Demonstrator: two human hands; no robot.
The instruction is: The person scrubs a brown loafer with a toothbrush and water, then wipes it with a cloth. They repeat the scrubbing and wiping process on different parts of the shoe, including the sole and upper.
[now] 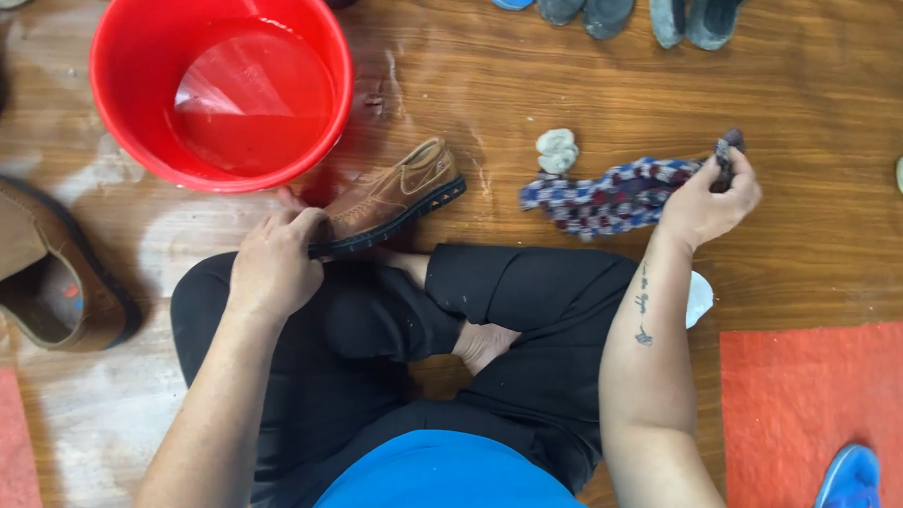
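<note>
Left hand (pixel 272 265) grips brown shoe (pixel 394 194), black-soled, tilted.

We sit on a home's wooden floor (pixel 566 80). Around the red water bucket (pixel 125 65) lie shoes (pixel 603 0) and red mats (pixel 827 391).

Bucket (pixel 125 85) is bright red all over, even the water in it looks red. The loafer (pixel 394 194) is tan-brown with a black sole and little orange marks along the edge. The cloth (pixel 610 193) is a blue, white and dark red check. Floor (pixel 566 80) is orange-brown woodgrain, the mat (pixel 827 401) is red-orange, trousers (pixel 513 302) black, shirt (pixel 440 485) bright blue.
</note>
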